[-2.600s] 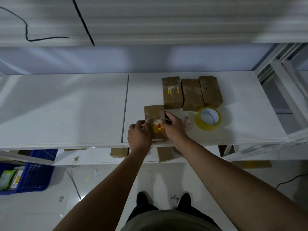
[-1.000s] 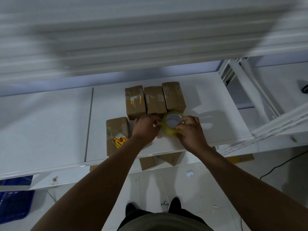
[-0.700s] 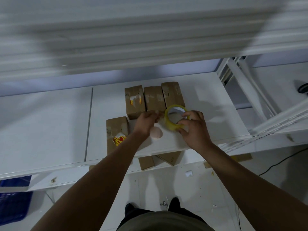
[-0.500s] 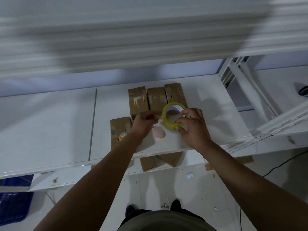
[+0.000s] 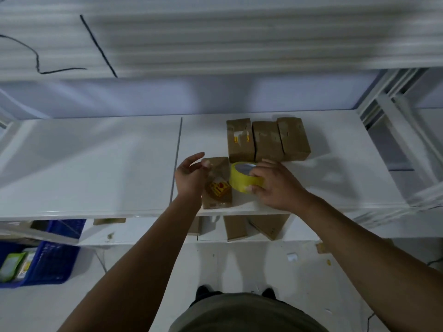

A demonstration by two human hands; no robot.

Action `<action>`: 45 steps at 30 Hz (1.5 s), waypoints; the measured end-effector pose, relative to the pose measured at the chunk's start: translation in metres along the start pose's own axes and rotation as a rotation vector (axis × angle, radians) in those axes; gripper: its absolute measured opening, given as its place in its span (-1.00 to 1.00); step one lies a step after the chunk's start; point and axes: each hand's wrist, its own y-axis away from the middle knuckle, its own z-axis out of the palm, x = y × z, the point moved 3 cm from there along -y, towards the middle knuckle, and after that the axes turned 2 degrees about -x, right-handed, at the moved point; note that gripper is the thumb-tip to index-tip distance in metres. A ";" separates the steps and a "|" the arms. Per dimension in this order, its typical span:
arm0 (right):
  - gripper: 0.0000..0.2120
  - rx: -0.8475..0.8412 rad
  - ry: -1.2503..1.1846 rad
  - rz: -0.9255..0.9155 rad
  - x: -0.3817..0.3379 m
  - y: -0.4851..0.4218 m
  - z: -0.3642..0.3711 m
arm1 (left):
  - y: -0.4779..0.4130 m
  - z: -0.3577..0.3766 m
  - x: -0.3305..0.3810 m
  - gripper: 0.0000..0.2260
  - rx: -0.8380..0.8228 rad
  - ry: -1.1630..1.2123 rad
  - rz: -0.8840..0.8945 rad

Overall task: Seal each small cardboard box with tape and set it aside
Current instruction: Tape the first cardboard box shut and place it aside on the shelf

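A small cardboard box (image 5: 219, 202) with a red and yellow sticker lies near the front edge of the white shelf (image 5: 96, 164). My right hand (image 5: 279, 189) grips the yellow tape roll (image 5: 241, 179) just right of this box, tilted over its edge. My left hand (image 5: 190, 176) hovers over the box's left side, thumb and a finger pinched on what looks like the clear tape end, which stretches across the box top. Three more brown boxes (image 5: 267, 140) stand side by side behind.
More cardboard boxes (image 5: 236, 227) lie on the lower shelf under the front edge. A blue crate (image 5: 52, 257) with packets sits on the floor at the left. White metal rack frames (image 5: 395, 130) rise at the right. My feet stand on the floor below.
The tape roll left the shelf and moved left to the stickered box in my right hand. My left hand shifted from the roll to the box's left side, drawing tape out.
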 end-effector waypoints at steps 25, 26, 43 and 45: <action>-0.41 -0.405 0.120 0.522 0.001 -0.086 0.035 | -0.032 -0.024 -0.028 -0.79 0.258 -0.295 -0.144; -0.43 -0.406 0.124 0.520 0.002 -0.087 0.038 | -0.032 -0.021 -0.031 -0.79 0.245 -0.350 -0.130; -0.52 -0.228 0.125 0.484 -0.013 -0.063 0.036 | -0.027 0.000 -0.041 -0.27 -0.035 -0.384 -0.231; -0.49 -0.201 0.092 0.491 -0.013 -0.058 0.034 | -0.022 -0.003 -0.029 -0.46 -0.082 -0.243 -0.230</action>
